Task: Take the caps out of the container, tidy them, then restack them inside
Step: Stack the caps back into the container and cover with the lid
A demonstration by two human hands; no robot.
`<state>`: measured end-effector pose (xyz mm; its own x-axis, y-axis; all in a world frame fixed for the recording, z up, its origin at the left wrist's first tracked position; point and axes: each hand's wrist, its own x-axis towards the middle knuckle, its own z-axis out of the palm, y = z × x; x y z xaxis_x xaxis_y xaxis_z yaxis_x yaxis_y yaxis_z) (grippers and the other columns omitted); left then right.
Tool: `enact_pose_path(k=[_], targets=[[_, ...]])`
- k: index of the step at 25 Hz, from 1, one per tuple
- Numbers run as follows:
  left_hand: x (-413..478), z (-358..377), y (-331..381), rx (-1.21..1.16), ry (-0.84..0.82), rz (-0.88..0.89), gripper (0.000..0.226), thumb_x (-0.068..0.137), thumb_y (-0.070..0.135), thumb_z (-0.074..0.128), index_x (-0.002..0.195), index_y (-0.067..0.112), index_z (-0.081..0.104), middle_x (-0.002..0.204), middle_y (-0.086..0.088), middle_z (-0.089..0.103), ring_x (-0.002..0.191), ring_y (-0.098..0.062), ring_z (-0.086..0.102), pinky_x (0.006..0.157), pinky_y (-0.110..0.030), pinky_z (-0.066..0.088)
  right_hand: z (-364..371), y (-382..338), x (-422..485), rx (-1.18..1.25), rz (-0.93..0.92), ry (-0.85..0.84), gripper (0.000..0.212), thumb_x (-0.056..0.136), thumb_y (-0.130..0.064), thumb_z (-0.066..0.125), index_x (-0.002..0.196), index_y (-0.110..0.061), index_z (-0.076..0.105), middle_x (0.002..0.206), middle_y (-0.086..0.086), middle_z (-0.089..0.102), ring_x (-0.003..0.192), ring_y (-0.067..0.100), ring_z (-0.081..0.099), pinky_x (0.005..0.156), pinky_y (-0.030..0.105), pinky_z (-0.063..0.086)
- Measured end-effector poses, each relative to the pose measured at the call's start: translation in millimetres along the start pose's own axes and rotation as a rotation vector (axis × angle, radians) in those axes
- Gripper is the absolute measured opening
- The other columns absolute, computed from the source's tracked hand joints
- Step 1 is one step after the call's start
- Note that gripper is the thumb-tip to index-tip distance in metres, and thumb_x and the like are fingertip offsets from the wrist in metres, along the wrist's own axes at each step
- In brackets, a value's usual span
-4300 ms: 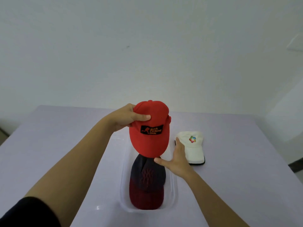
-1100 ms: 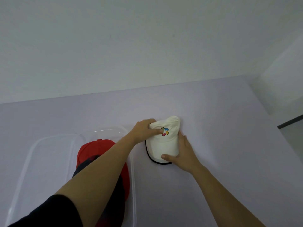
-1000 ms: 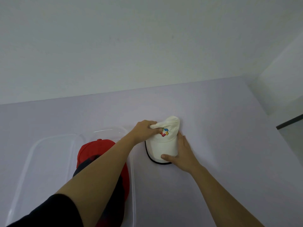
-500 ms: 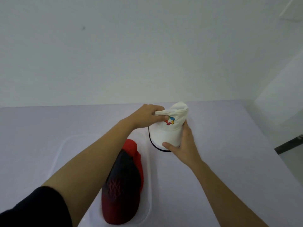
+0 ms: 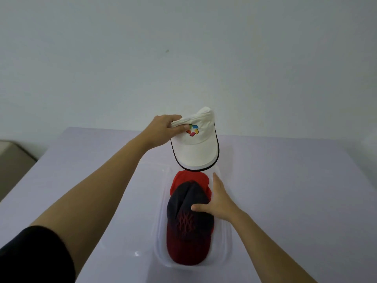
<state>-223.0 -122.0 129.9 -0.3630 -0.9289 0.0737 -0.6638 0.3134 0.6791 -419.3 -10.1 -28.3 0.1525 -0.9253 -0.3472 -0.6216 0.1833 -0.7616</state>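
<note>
A white cap (image 5: 195, 148) with a colourful logo and black brim edge hangs in the air above the far end of a clear plastic container (image 5: 226, 242). My left hand (image 5: 165, 129) is shut on its crown. In the container lies a navy and dark red cap (image 5: 188, 227), on top of a bright red cap (image 5: 190, 177) that peeks out at the far end. My right hand (image 5: 219, 203) rests flat against the right side of the navy cap, thumb on its crown, fingers apart.
The container sits on a pale lilac table (image 5: 295, 190). A clear lid or second tray (image 5: 146, 180) lies against the container's left side. A white wall rises behind the table's far edge, and a beige object (image 5: 12, 158) stands off the table's left.
My left hand lifted the white cap off the table and carried it left, over the container. My right hand let go of the white cap and came down onto the navy cap.
</note>
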Motion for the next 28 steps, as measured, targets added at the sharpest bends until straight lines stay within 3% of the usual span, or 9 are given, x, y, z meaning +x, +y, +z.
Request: enact_pose_path(k=[6, 11, 13, 16, 18, 21, 24, 28], targets=[[13.5, -6.2, -25.6, -0.003, -0.011, -0.029, 0.029, 0.09, 0.04, 0.057, 0.08, 0.013, 0.063, 0.062, 0.003, 0.049, 0.054, -0.009, 0.038, 0.048, -0.016, 0.028, 7.2, -1.7, 30.9, -0.011, 0.08, -0.098, 0.146, 0.047, -0.056, 0.085, 0.147, -0.018, -0.015, 0.158, 0.002, -0.002, 0.145, 0.022, 0.008, 0.117, 0.041, 0.02], [25.9, 8.7, -37.4, -0.057, -0.005, -0.019, 0.026, 0.089, 0.039, 0.058, 0.068, 0.023, 0.058, 0.057, 0.008, 0.046, 0.048, -0.001, 0.037, 0.044, -0.011, 0.029, -1.5, -6.0, 31.2, -0.094, 0.026, -0.056, 0.132, 0.038, -0.057, 0.087, 0.142, -0.026, 0.01, 0.134, -0.003, 0.024, 0.13, 0.019, 0.034, 0.108, 0.038, 0.037], [30.5, 12.3, -42.8, -0.068, 0.024, 0.003, 0.026, 0.09, 0.039, 0.058, 0.07, 0.021, 0.058, 0.058, 0.007, 0.047, 0.049, -0.002, 0.037, 0.046, -0.012, 0.029, -1.2, -8.1, 21.9, -0.108, -0.024, -0.053, 0.131, 0.038, -0.059, 0.086, 0.139, -0.031, 0.008, 0.131, -0.007, 0.023, 0.128, 0.017, 0.034, 0.107, 0.038, 0.038], [34.7, 13.7, -48.1, -0.033, 0.063, 0.055, 0.028, 0.09, 0.039, 0.057, 0.08, 0.014, 0.063, 0.064, -0.005, 0.056, 0.054, -0.007, 0.039, 0.052, -0.021, 0.031, 2.1, -13.4, 3.1, -0.165, -0.095, -0.065, 0.134, 0.043, -0.062, 0.082, 0.142, -0.033, -0.004, 0.145, -0.008, 0.012, 0.137, 0.016, 0.021, 0.112, 0.04, 0.031], [34.1, 16.0, -47.9, 0.013, 0.012, 0.099, 0.027, 0.089, 0.039, 0.059, 0.086, 0.013, 0.066, 0.078, -0.01, 0.064, 0.063, -0.017, 0.051, 0.059, -0.032, 0.039, 3.6, -17.6, -8.1, -0.228, -0.126, -0.089, 0.134, 0.047, -0.065, 0.079, 0.142, -0.034, -0.011, 0.152, -0.008, 0.002, 0.142, 0.015, 0.01, 0.115, 0.041, 0.025], [30.8, 29.7, -51.4, 0.113, -0.158, 0.18, 0.026, 0.086, 0.039, 0.063, 0.085, 0.013, 0.068, 0.095, -0.012, 0.068, 0.085, -0.028, 0.061, 0.075, -0.041, 0.046, 2.5, -20.0, -13.4, -0.279, -0.159, -0.093, 0.134, 0.05, -0.066, 0.077, 0.143, -0.031, -0.012, 0.153, -0.005, 0.002, 0.142, 0.015, 0.01, 0.116, 0.038, 0.024], [26.1, 44.8, -62.7, 0.085, -0.371, 0.158, 0.025, 0.086, 0.043, 0.062, 0.072, 0.021, 0.063, 0.074, -0.009, 0.062, 0.062, -0.015, 0.049, 0.063, -0.029, 0.039, 1.3, -20.4, -13.6, -0.268, -0.188, -0.077, 0.131, 0.049, -0.067, 0.077, 0.143, -0.03, -0.006, 0.148, -0.007, 0.011, 0.138, 0.012, 0.019, 0.114, 0.034, 0.028], [29.7, 54.1, -72.0, -0.003, -0.479, 0.081, 0.026, 0.086, 0.041, 0.062, 0.084, 0.016, 0.068, 0.071, -0.001, 0.057, 0.059, -0.003, 0.042, 0.056, -0.016, 0.031, -0.1, -17.8, -12.0, -0.246, -0.156, -0.053, 0.128, 0.046, -0.069, 0.076, 0.142, -0.033, -0.001, 0.138, -0.01, 0.019, 0.13, 0.01, 0.028, 0.11, 0.035, 0.035]])
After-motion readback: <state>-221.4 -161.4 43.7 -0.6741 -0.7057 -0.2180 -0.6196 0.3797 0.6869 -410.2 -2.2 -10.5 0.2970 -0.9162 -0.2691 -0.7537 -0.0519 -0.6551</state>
